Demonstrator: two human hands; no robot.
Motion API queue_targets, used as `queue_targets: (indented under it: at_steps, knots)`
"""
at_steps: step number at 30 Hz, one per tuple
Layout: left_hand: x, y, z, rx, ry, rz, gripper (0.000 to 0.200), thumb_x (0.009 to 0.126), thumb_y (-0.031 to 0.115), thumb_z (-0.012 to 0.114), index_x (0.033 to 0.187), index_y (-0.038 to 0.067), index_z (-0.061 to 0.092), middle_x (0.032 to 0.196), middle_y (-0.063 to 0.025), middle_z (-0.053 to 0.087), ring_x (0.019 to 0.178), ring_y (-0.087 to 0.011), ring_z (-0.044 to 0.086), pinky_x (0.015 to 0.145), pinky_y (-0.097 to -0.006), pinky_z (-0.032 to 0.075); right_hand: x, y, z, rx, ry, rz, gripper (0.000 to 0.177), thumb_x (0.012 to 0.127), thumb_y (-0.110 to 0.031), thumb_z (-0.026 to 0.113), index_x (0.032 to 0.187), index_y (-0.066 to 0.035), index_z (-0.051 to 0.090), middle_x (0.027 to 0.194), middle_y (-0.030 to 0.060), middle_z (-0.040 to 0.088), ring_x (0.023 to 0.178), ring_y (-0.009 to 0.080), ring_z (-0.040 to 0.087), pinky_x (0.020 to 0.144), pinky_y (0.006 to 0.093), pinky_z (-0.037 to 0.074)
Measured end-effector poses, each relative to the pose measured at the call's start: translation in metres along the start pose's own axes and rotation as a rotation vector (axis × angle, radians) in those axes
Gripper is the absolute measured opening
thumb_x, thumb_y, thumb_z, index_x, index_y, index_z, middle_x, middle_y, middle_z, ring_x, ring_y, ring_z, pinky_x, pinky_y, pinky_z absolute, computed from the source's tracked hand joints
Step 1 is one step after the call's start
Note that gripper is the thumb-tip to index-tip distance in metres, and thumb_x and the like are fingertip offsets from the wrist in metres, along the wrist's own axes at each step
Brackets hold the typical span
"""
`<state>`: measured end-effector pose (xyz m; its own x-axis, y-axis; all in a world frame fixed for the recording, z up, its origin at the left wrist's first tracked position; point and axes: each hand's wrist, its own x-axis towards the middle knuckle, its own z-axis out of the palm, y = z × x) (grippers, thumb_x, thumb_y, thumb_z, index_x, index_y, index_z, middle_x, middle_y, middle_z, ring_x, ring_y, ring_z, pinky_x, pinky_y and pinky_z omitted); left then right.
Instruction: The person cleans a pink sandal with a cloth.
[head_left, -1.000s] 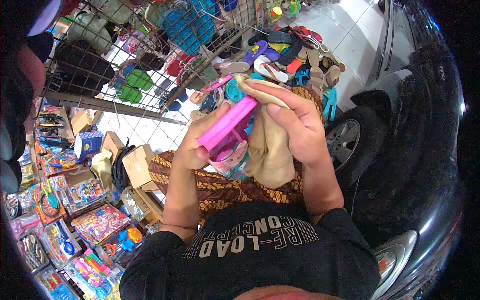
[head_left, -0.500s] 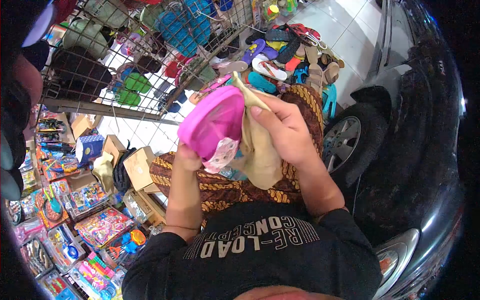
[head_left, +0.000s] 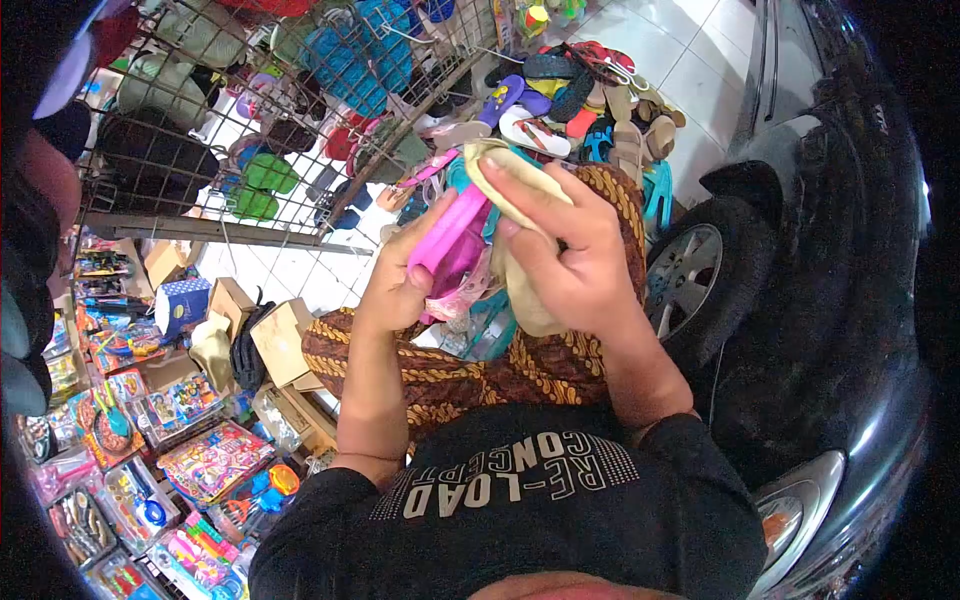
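A pink sandal with a pale patterned strap is tilted nearly edge-on above my lap. My left hand grips it along its outer edge, the thumb pressed on the near side. My right hand is closed on a beige cloth, which touches the sandal's upper end and hangs down beside it. Part of the sandal's inside is hidden behind the cloth. Below the hands, turquoise footwear shows on my lap against brown patterned fabric.
A pile of sandals lies on the tiled floor ahead. A wire rack hung with footwear stands at upper left. Packaged toys and cardboard boxes fill the left side. A black car stands close on my right.
The sandal has turned from showing its broad inside to nearly edge-on. My left hand has shifted up along its edge, and my right hand has brought the cloth over its upper end.
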<state>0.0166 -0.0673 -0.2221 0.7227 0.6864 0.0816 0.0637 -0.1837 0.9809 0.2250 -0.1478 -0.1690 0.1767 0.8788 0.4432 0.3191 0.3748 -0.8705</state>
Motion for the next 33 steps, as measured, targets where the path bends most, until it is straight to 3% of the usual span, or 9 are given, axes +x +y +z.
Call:
queue_targets:
  at_steps: [2, 5, 11, 18, 21, 22, 26, 31, 33]
  knots:
    - [0.0, 0.003, 0.002, -0.027, 0.004, -0.001, 0.103, 0.087, 0.078, 0.041, 0.144, -0.007, 0.041, 0.139, -0.0211, 0.053, 0.128, -0.0279, 0.052, 0.109, -0.0376, 0.036, -0.001, -0.008, -0.002, -0.105, -0.014, 0.037, 0.049, 0.08, -0.007, 0.065, 0.129, -0.01, 0.064, 0.098, 0.0181, 0.063, 0.079, 0.0311, 0.059, 0.077, 0.0409, 0.05]
    - [0.002, 0.007, 0.002, -0.014, 0.008, -0.003, 0.099, 0.089, 0.075, 0.042, 0.144, -0.007, 0.04, 0.14, -0.0208, 0.053, 0.128, -0.0273, 0.052, 0.109, -0.0372, 0.036, 0.0, 0.002, 0.002, -0.28, 0.042, -0.083, 0.053, 0.077, -0.006, 0.066, 0.13, -0.013, 0.064, 0.092, 0.0158, 0.06, 0.075, 0.0324, 0.056, 0.071, 0.04, 0.049]
    - [0.003, 0.018, 0.007, -0.023, 0.016, -0.033, 0.096, 0.091, 0.072, 0.041, 0.145, -0.006, 0.039, 0.138, -0.0195, 0.054, 0.127, -0.0247, 0.051, 0.109, -0.0364, 0.036, 0.0, 0.012, 0.009, -0.166, 0.148, -0.141, 0.055, 0.076, -0.005, 0.068, 0.13, -0.013, 0.064, 0.089, 0.0144, 0.058, 0.07, 0.029, 0.053, 0.061, 0.0364, 0.046]
    - [0.001, 0.013, 0.012, -0.098, -0.001, -0.077, 0.087, 0.097, 0.066, 0.035, 0.149, -0.004, 0.033, 0.139, -0.0168, 0.053, 0.127, -0.0237, 0.051, 0.108, -0.0361, 0.036, 0.001, 0.013, 0.011, -0.109, 0.131, -0.151, 0.049, 0.079, -0.004, 0.066, 0.128, -0.01, 0.065, 0.098, 0.0171, 0.062, 0.072, 0.0269, 0.055, 0.064, 0.0348, 0.048]
    - [-0.012, 0.005, 0.012, -0.552, -0.048, -0.27, 0.083, 0.1, 0.062, 0.029, 0.151, -0.003, 0.027, 0.142, -0.0161, 0.05, 0.128, -0.0245, 0.051, 0.108, -0.0367, 0.037, 0.004, 0.015, 0.01, -0.023, 0.154, -0.078, 0.045, 0.083, -0.004, 0.063, 0.127, -0.008, 0.065, 0.103, 0.019, 0.064, 0.077, 0.0271, 0.059, 0.07, 0.0341, 0.049]
    - [-0.018, 0.001, 0.009, -0.678, -0.064, -0.389, 0.08, 0.101, 0.057, 0.035, 0.152, -0.002, 0.023, 0.147, -0.0157, 0.044, 0.132, -0.0256, 0.046, 0.111, -0.0373, 0.034, 0.003, 0.016, 0.01, 0.008, 0.168, -0.045, 0.044, 0.084, -0.004, 0.062, 0.127, -0.007, 0.065, 0.105, 0.0194, 0.065, 0.079, 0.0272, 0.06, 0.073, 0.034, 0.05]
    - [-0.024, -0.001, 0.014, -0.493, -0.135, -0.218, 0.08, 0.093, 0.039, 0.053, 0.154, -0.002, 0.02, 0.154, -0.0147, 0.034, 0.141, -0.0257, 0.034, 0.116, -0.0375, 0.025, 0.003, 0.022, 0.016, 0.112, 0.237, 0.038, 0.041, 0.085, -0.004, 0.061, 0.126, -0.006, 0.065, 0.105, 0.0197, 0.065, 0.086, 0.0277, 0.062, 0.081, 0.0343, 0.05]
    - [-0.023, 0.005, 0.029, -0.584, -0.034, -0.393, 0.075, 0.097, 0.037, 0.048, 0.154, -0.002, 0.018, 0.156, -0.0154, 0.03, 0.144, -0.0244, 0.028, 0.118, -0.0374, 0.021, 0.005, 0.026, 0.008, -0.018, 0.147, 0.034, 0.043, 0.082, -0.004, 0.062, 0.125, -0.008, 0.066, 0.096, 0.017, 0.064, 0.081, 0.0294, 0.061, 0.077, 0.0354, 0.05]
    - [-0.021, 0.002, 0.028, -0.518, -0.038, -0.377, 0.072, 0.099, 0.038, 0.046, 0.153, -0.002, 0.02, 0.152, -0.0159, 0.034, 0.14, -0.0251, 0.034, 0.115, -0.0378, 0.026, 0.006, 0.022, 0.001, -0.128, 0.091, -0.013, 0.044, 0.08, -0.005, 0.064, 0.123, -0.011, 0.067, 0.09, 0.014, 0.063, 0.078, 0.0293, 0.06, 0.073, 0.0362, 0.048]
